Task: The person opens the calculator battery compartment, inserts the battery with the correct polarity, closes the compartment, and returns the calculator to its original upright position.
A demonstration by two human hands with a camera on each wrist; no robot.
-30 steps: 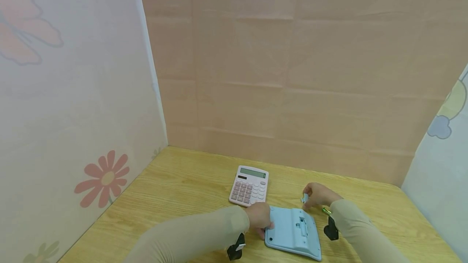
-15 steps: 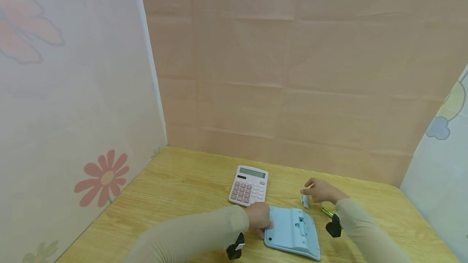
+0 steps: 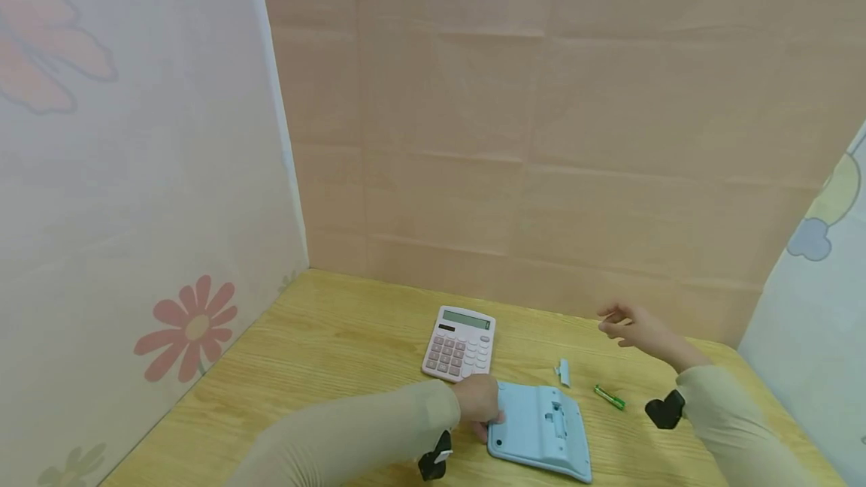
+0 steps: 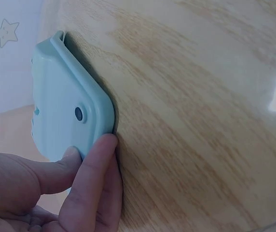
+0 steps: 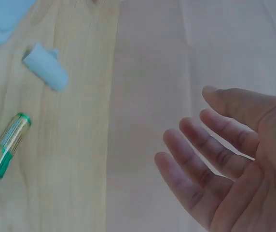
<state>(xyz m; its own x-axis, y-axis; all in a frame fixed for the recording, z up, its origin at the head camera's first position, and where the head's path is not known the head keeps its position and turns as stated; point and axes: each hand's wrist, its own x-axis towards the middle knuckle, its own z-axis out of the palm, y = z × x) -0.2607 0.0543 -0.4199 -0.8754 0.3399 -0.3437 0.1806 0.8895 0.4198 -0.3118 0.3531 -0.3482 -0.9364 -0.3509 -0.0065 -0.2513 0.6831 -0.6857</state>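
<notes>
A light blue calculator (image 3: 524,427) lies with its back up, its battery compartment (image 3: 558,421) uncovered. My left hand (image 3: 478,399) pinches its left edge, the thumb (image 4: 63,171) on the back and the fingers curled at the side. Off to the right, my right hand (image 3: 639,333) is raised with nothing in it, its fingers (image 5: 191,179) loosely bent and spread. Between that hand and the calculator, the small light blue battery cover (image 3: 564,373) lies on the table. A green battery (image 3: 610,397) rests a little nearer to me.
A pink calculator (image 3: 460,344) lies face up just beyond my left hand, its display showing. The wooden table (image 3: 352,337) meets a brown sheet-covered wall (image 3: 541,171) at the back. A pale wall with printed flowers (image 3: 169,171) stands on the left.
My right hand has let go of the battery cover, leaving it on the table, and has moved up and right, uncovering the battery to view. My left hand has stayed on the blue calculator.
</notes>
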